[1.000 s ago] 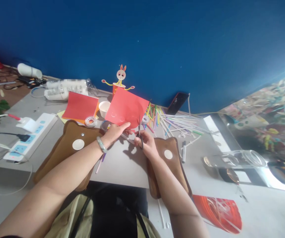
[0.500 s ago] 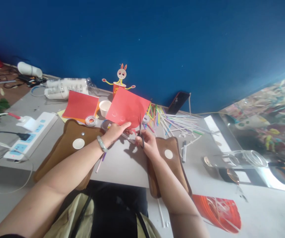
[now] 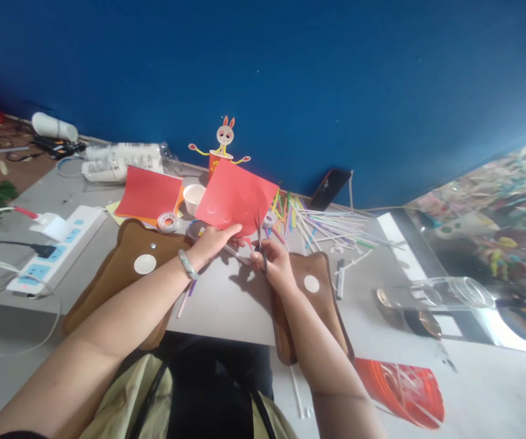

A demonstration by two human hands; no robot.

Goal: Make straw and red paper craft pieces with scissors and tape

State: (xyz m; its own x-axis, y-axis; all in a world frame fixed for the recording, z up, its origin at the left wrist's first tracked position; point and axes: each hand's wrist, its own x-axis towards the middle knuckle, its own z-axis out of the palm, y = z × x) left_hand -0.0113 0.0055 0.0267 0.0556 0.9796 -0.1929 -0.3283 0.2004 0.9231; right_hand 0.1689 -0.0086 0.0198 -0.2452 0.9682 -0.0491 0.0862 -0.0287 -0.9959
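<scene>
Red sheet (image 3: 236,194), one, left hand (image 3: 214,241); scissors (image 3: 259,236), one pair, right hand (image 3: 275,261).

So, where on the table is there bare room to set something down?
Bare white tabletop shows between the two brown bear-shaped mats, and between the right one and the clear plastic cup. Crowding runs along the blue wall: white paper cups, thin coloured sticks.

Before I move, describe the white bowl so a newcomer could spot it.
Find the rabbit figure by the blue wall. Below and left of it in view, the white bowl sits between two red sheets. Unlike the flat tape roll nearby, it is deep and open-topped.
</scene>
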